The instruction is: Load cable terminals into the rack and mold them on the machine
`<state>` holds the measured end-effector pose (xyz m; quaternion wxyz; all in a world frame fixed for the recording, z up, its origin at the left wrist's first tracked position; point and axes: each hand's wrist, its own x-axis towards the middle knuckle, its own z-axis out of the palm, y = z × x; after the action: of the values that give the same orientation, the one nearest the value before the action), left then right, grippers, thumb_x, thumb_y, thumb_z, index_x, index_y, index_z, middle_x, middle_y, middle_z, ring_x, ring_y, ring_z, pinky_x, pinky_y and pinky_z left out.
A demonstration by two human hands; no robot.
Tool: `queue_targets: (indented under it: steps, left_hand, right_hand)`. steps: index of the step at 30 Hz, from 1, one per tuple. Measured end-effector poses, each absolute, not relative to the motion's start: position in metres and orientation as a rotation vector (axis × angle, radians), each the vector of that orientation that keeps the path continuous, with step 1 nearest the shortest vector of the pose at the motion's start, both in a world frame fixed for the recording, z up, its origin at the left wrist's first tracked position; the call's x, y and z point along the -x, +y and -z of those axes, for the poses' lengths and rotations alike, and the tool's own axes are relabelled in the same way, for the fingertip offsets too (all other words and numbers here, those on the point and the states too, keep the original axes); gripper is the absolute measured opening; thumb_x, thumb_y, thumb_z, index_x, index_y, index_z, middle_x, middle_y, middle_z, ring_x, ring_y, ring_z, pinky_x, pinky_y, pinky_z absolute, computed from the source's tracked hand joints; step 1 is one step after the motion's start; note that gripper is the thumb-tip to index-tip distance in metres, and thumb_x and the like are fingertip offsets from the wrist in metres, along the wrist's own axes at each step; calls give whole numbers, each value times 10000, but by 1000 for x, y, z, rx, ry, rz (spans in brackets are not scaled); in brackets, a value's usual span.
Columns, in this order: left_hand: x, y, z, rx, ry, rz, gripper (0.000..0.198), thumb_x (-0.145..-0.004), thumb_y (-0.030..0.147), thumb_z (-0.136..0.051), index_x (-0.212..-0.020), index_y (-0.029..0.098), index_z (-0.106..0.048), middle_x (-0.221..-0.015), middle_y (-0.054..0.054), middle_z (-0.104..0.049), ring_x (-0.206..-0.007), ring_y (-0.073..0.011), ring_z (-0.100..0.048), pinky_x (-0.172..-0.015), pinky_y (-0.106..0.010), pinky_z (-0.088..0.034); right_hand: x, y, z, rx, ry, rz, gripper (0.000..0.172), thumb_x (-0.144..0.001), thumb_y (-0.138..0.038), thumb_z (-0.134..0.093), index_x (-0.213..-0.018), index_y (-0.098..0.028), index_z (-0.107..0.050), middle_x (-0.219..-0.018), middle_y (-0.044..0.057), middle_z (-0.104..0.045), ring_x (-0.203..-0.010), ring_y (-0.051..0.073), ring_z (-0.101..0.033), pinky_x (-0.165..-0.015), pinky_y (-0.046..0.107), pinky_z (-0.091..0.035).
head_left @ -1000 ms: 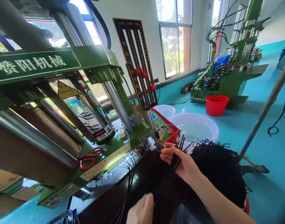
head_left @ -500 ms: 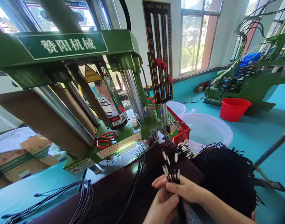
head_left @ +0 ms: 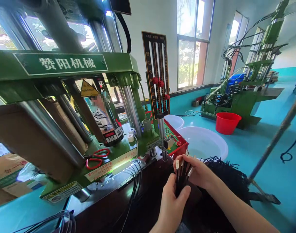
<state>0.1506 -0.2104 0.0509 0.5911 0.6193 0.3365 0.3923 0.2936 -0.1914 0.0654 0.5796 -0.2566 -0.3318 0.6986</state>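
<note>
A bundle of black cables (head_left: pixel 180 181) with silvery metal connector ends stands upright in front of me. My left hand (head_left: pixel 172 200) is closed round the lower part of the bundle, its thumb across the front. Higher up, my right hand (head_left: pixel 200 171) curls its fingers behind and around the connector ends; some fingertips are hidden by the cables. Left of my hands, several thin black cables (head_left: pixel 135 181) hang from the front of a green press (head_left: pixel 125 153) over the dark table edge. Beside my right forearm lies a big heap of black cables (head_left: pixel 225 181).
Red-handled scissors (head_left: pixel 96 160) rest on the press bed. Behind my hands stand a red control box (head_left: pixel 183 145), a white tub (head_left: pixel 206 140) and a red bucket (head_left: pixel 227 123). A metal pole (head_left: pixel 271 145) slants at right. More looped cables (head_left: pixel 65 220) lie lower left.
My view has swung up and to the right. My right hand has moved up to the connector ends, while my left hand keeps hold of the bundle lower down.
</note>
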Motion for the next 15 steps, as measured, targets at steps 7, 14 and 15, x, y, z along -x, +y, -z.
queue_targets:
  steps: [7, 14, 15]
  left_hand:
    - [-149, -204, -70, -1495, 832, -829, 262, -792, 398, -481, -909, 167, -520, -516, 52, -470, -399, -69, -392, -384, -178, -315]
    - [-147, -181, -84, -1210, 810, -1080, 271, -758, 421, -541, -827, 161, -570, -829, -50, -613, -775, -148, -571, -591, -211, -473]
    - [-138, -175, -87, -1126, 805, -1162, 256, -752, 414, -552, -795, 162, -569, -813, -44, -618, -766, -149, -576, -611, -229, -485]
  right_hand:
    - [-284, -200, -72, 539, -740, -1419, 297, -838, -361, -527, -1056, -183, -623, -880, 63, -665, -795, 183, -599, -753, 340, -455]
    - [-298, -201, -82, 745, -846, -1097, 212, -812, -334, -560, -776, -152, -661, -718, 40, -646, -667, 145, -576, -645, 263, -453]
    - [-304, -200, -79, 791, -863, -1049, 235, -807, -352, -560, -733, -147, -650, -687, 39, -640, -645, 145, -574, -617, 256, -452]
